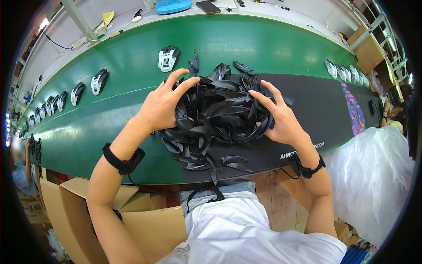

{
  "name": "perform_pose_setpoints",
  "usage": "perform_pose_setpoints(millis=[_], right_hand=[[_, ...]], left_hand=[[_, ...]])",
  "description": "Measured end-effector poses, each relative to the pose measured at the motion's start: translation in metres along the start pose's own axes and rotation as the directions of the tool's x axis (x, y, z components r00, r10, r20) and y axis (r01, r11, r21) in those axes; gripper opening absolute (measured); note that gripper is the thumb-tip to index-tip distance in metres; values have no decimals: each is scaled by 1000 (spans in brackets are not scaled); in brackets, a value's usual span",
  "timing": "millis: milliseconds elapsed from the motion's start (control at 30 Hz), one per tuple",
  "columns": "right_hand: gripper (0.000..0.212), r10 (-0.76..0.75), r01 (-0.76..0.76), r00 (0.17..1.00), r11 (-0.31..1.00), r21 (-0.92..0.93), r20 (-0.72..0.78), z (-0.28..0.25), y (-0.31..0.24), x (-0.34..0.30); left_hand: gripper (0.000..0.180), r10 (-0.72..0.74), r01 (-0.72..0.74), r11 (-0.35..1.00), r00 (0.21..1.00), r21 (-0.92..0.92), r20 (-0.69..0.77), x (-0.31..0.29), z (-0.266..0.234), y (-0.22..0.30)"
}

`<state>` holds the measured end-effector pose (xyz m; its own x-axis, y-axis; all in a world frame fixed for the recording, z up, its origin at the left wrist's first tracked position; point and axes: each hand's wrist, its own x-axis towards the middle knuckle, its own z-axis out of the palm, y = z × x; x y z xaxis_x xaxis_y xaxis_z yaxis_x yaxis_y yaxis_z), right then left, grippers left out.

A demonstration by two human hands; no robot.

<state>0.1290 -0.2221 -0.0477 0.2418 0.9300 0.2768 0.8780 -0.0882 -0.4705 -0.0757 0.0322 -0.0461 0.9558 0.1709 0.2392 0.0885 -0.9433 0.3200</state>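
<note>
A heap of curved, glossy black plastic pieces [224, 108] is piled at the front middle of the bench, partly on the black mat [303, 105]. My left hand [163, 101] cups the heap's left side, its fingers bent over the top edge. Opposite it, my right hand [281, 115] clasps the right side, with fingers curled and the thumb lower down. Between them the two hands grip a thick bunch of the pieces; some fingertips are hidden among them. Several loose pieces [237, 163] lie at the heap's near edge.
On the green bench top [127, 119], a black-and-white mouse shell [168, 59] stands beyond the heap. More such shells [77, 93] line up leftward, and pale ones [345, 72] stand far right. An open cardboard box [154, 229] and a clear plastic bag [373, 176] flank me.
</note>
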Motion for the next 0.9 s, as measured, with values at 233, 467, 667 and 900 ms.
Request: perform_pose_setpoints(millis=[233,467,667,900], right_hand=[[67,154,-157,985,987,-40,-73,2,4,-24],[53,217,-216,947,976,31,-236,-20,13,-27],[34,195,-179,978,966,186,-71,-40,80,41],[61,286,-201,887,946,-253,362,1,124,175]], left_hand=[[93,-108,118,989,988,-88,110,-14,-7,3],[97,-184,200,977,966,-74,180,-22,-11,10],[81,-222,223,975,972,7,77,-10,-29,6],[61,-393,375,911,916,172,79,108,0,-70]])
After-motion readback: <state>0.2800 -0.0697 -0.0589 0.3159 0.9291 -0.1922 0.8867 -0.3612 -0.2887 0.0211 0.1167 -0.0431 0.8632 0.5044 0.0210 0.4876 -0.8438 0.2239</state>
